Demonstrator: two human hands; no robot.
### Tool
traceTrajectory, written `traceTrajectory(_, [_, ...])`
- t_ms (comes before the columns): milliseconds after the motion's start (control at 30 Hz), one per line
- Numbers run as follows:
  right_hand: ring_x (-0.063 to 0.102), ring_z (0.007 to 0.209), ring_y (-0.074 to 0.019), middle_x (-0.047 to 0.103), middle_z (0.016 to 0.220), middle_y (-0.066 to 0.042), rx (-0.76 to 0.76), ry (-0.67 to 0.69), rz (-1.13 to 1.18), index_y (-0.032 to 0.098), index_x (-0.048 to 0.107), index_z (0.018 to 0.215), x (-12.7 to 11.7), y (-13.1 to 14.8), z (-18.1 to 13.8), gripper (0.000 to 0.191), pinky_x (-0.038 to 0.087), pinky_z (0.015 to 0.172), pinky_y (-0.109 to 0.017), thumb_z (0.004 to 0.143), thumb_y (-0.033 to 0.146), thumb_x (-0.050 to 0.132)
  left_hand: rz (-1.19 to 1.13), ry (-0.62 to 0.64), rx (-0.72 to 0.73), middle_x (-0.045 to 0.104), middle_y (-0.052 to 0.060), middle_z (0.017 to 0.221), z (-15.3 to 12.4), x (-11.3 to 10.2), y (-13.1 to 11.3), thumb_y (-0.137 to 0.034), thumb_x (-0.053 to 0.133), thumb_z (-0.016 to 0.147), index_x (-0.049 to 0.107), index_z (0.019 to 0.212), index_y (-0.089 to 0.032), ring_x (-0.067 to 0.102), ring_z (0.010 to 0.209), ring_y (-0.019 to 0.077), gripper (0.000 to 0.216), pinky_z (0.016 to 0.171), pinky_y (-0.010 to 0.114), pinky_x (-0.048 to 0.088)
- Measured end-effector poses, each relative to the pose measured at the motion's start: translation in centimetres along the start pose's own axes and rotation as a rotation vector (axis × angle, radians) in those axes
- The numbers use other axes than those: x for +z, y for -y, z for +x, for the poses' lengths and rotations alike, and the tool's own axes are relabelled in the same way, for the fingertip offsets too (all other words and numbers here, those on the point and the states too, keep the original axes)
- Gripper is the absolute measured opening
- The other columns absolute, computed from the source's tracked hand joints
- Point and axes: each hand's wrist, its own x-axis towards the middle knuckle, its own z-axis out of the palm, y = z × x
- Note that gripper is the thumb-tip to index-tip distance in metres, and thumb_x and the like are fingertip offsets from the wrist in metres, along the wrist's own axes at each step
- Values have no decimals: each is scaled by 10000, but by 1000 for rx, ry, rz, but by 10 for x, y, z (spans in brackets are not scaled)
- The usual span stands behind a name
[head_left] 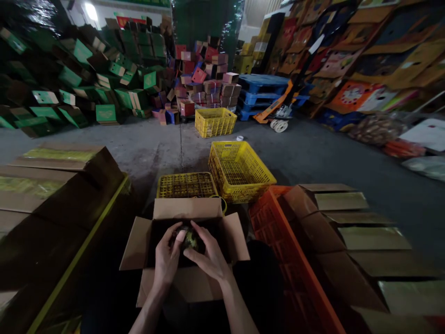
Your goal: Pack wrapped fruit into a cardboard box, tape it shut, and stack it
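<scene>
Both hands are over an open cardboard box point(187, 208) whose flaps are folded outward. Between them is a round, dark and green piece point(191, 239), fruit-like and slightly shiny; its exact kind is too dim to make out. My left hand point(169, 253) curls around its left side, with the thumb on top. On the right side, my right hand point(208, 253) holds it with curved fingers and the thumb near its lower edge. The inside of the box is in deep shadow, so its contents are hidden.
Beyond the box stand a yellow crate point(239, 190) and an upside-down-looking yellow crate point(187, 184). Cardboard boxes point(52, 185) flank me on the left; an orange crate point(292, 260) holds more cartons on the right. Farther off are a pallet jack point(278, 104) and blue pallets point(260, 86).
</scene>
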Motion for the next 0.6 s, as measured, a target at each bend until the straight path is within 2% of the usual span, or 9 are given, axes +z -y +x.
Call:
traceTrajectory(67, [520, 1349, -289, 581, 1445, -81, 17, -31, 32, 273, 500, 1471, 1, -2, 0, 641, 405, 1142, -463, 882, 419, 707, -63, -11, -32, 720, 136, 1202, -3, 0, -2, -630, 589, 901, 650, 1309, -184, 707, 1023, 282, 607, 840, 375, 579])
traceTrajectory(167, [552, 1320, -272, 585, 1438, -85, 80, -183, 99, 266, 501, 1450, -9, 3, -1, 521, 450, 1110, -446, 960, 419, 590, -119, -26, -105, 721, 130, 1167, -6, 2, -5, -650, 480, 953, 563, 1411, -189, 721, 891, 238, 654, 770, 353, 582])
traceTrajectory(233, [589, 1268, -267, 590, 1421, -95, 118, -275, 60, 271, 474, 1456, -23, 13, -3, 507, 511, 1041, -424, 979, 426, 550, -113, -18, -122, 723, 121, 1145, -6, 3, -6, -649, 472, 959, 564, 1409, -194, 716, 890, 229, 646, 808, 357, 573])
traceTrajectory(300, [600, 1237, -265, 587, 1407, -103, 111, -295, -99, 281, 425, 1482, -38, 24, -4, 524, 534, 1002, -413, 983, 391, 536, -111, 0, -110, 716, 122, 1165, -4, 3, -4, -642, 476, 961, 564, 1407, -199, 706, 972, 243, 635, 872, 374, 558])
traceTrajectory(367, [600, 1217, -271, 605, 1354, -107, 76, -259, -356, 277, 409, 1489, -48, 34, -4, 524, 512, 1024, -438, 977, 308, 517, -102, 10, -89, 707, 128, 1196, -2, 3, 0, -630, 467, 970, 549, 1421, -204, 687, 1054, 258, 625, 929, 396, 535])
traceTrajectory(433, [612, 1179, -275, 622, 1280, -111, 71, -165, -617, 258, 444, 1461, -49, 39, -3, 513, 503, 1023, -450, 952, 213, 495, -82, 18, -73, 702, 134, 1214, 0, 3, 5, -616, 458, 979, 540, 1428, -202, 673, 1102, 265, 616, 967, 414, 514])
traceTrajectory(500, [634, 1125, -274, 607, 1265, -129, 123, -66, -836, 234, 480, 1432, -41, 37, -3, 515, 536, 951, -417, 924, 147, 485, -65, 23, -66, 707, 136, 1209, 1, 2, 8, -607, 458, 981, 545, 1420, -195, 669, 1121, 270, 609, 989, 427, 501])
traceTrajectory(600, [674, 993, -253, 591, 1281, -160, 240, 28, -1127, 239, 450, 1479, -25, 32, -3, 610, 560, 796, -346, 893, 75, 485, -50, 47, -59, 712, 131, 1218, 1, 1, 9, -587, 479, 977, 557, 1407, -198, 664, 1152, 276, 585, 1017, 437, 486])
